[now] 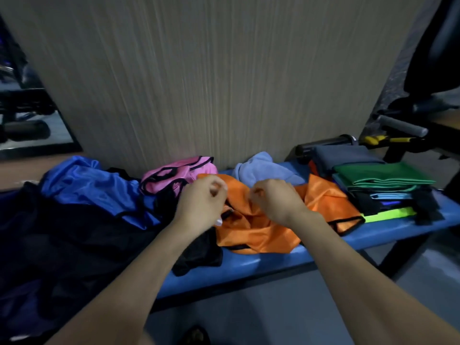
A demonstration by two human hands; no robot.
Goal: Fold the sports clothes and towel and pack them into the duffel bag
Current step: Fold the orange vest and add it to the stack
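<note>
An orange vest with black trim [256, 235] lies crumpled on the middle of the blue bench [268, 263]. My left hand [201, 200] and my right hand [276, 197] hover over its upper part, fingers curled, each pinching a bit of the orange fabric. On the left lie a blue jersey [87, 185], a pink vest [174, 174] and a black garment [199, 255]. A light blue towel [261, 168] sits bunched at the back. A large dark black-and-navy mass [49, 250] at the far left looks like the duffel bag.
A stack of folded clothes [373, 188] in grey, green, black and neon green occupies the bench's right end. A wood-grain panel [211, 83] rises right behind the bench. Gym equipment with a yellow handle [388, 139] stands at the right, more dark equipment [25, 115] at the left.
</note>
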